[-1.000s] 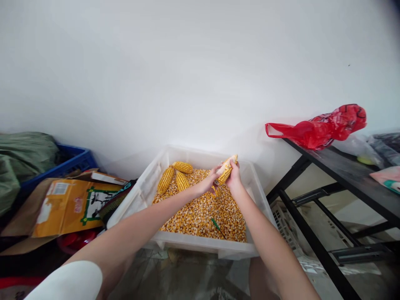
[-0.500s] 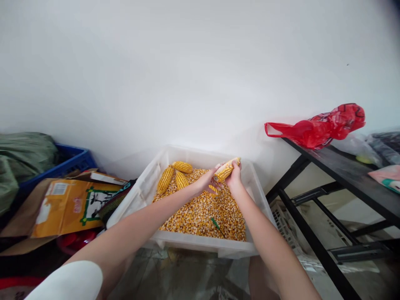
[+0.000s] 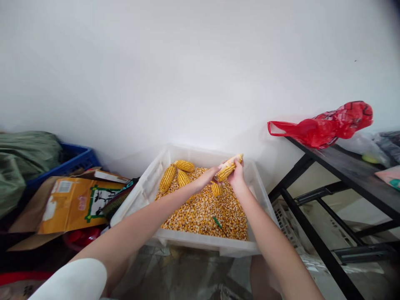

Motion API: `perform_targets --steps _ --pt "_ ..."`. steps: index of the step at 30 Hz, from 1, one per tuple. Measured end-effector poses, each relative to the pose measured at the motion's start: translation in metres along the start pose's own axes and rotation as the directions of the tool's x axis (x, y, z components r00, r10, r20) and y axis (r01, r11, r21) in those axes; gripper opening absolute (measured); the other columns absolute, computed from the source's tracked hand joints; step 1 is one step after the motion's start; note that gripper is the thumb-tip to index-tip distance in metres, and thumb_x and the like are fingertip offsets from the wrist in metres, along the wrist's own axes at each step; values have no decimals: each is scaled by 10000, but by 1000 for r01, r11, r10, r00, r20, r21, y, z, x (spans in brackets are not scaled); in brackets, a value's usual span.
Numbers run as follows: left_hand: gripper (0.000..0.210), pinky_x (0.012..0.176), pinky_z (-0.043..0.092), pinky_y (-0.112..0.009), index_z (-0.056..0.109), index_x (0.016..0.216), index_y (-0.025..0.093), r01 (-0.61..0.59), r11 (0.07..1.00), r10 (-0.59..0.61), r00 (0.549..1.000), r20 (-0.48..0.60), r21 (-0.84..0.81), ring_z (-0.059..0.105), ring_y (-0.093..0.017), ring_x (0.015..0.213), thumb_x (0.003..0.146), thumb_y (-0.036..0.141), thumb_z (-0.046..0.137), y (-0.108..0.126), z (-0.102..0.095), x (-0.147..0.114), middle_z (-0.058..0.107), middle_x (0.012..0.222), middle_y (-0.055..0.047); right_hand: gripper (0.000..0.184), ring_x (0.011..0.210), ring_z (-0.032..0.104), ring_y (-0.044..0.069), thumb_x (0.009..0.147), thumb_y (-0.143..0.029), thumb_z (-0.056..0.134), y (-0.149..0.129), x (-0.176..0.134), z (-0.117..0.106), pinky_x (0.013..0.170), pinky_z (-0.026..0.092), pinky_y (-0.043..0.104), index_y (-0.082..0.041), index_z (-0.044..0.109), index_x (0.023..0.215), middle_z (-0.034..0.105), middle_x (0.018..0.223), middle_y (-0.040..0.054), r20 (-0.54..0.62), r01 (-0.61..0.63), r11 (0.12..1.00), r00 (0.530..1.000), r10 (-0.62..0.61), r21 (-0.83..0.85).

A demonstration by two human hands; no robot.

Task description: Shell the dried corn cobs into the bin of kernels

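Observation:
Both hands hold one partly shelled corn cob point(image 3: 227, 170) over a white plastic bin point(image 3: 200, 236). Bare pale core shows along its upper side, yellow kernels along the lower. My left hand point(image 3: 210, 176) is closed at the cob's near end, and my right hand point(image 3: 237, 175) wraps its far end. Loose corn kernels point(image 3: 196, 216) cover the bin's bottom. Whole ears of corn point(image 3: 167, 178) lie at the bin's back left. Another corn ear point(image 3: 216, 189) sits on the kernels just below my hands. A thin green-handled tool point(image 3: 217, 222) rests on the kernels near the front.
On the right stands a black metal-framed table point(image 3: 359, 166) with a red plastic bag point(image 3: 331, 127) on it. To the left are a yellow cardboard box point(image 3: 71, 204) and a blue crate point(image 3: 83, 160) with green cloth. A white wall point(image 3: 200, 75) rises behind the bin.
The view has shifted slightly. Both hands keep hold of the cob, whose angle has changed a little. More of the corn ear below my hands now shows.

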State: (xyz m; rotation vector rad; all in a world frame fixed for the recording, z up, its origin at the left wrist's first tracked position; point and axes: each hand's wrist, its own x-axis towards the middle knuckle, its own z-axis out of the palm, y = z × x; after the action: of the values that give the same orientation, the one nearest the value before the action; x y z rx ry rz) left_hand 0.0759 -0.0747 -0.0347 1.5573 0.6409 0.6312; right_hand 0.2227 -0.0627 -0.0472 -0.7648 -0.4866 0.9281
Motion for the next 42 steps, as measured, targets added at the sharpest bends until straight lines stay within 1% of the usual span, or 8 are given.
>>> perform_targets --steps 4,9,16,20,26,34,39,42 --pt "620 740 443 -288 441 1219 150 -61 977 91 986 -139 205 491 -231 1028 770 578 434 -6 -3 0 524 1179 -109 371 584 584 126 688 -322 563 2 -15 15 588 510 306 -301 365 1002 544 716 -76 34 -26 997 999 29 -67" --pt "647 568 465 -277 355 1283 180 -45 967 74 991 -108 252 549 -232 904 794 603 359 -14 0 -2 530 1160 -112 356 599 568 122 686 -336 584 11 -22 18 574 497 274 -288 388 980 541 717 -66 45 -9 993 999 15 -118" --pt "534 953 325 -351 510 1133 134 -201 937 249 958 -143 286 491 -223 1055 855 530 284 -30 3 4 556 1158 -89 400 710 556 106 671 -331 593 22 -18 8 646 484 241 -285 411 1024 545 849 -53 -7 78 977 997 -81 -199" --pt "564 871 396 -339 546 1090 120 -164 976 186 970 -155 144 540 -219 965 847 549 272 -31 1 8 611 1042 -89 427 731 558 105 679 -335 581 27 -18 6 653 481 239 -293 392 1059 540 887 -46 -44 82 969 995 -94 -233" --pt "655 533 460 -331 564 1039 142 125 992 -122 984 -127 18 590 -226 681 799 643 216 -16 -12 8 643 828 -87 422 722 577 121 690 -335 574 22 -21 14 647 491 265 -293 370 1056 553 869 -41 -59 31 983 997 -42 -181" --pt "586 876 393 -348 559 1079 155 -105 957 159 969 -187 271 526 -235 1009 786 615 345 -27 -13 11 607 1070 -80 407 776 576 115 676 -275 585 28 -28 19 690 488 256 -281 392 1035 561 896 -36 -6 71 975 997 -74 -209" --pt "719 603 480 -327 584 1073 131 102 994 -99 991 -86 32 594 -237 788 778 678 221 -22 -22 11 647 920 -99 389 646 572 110 689 -302 576 25 -22 16 611 498 259 -292 356 1009 544 777 -66 -51 -29 991 998 23 -129" --pt "659 491 464 -264 576 1109 164 56 994 -52 998 -41 98 584 -235 808 733 669 380 -14 -23 6 626 998 -97 389 671 577 112 678 -299 588 21 -18 16 612 496 252 -287 361 994 548 789 -63 -94 6 995 995 -16 -102"
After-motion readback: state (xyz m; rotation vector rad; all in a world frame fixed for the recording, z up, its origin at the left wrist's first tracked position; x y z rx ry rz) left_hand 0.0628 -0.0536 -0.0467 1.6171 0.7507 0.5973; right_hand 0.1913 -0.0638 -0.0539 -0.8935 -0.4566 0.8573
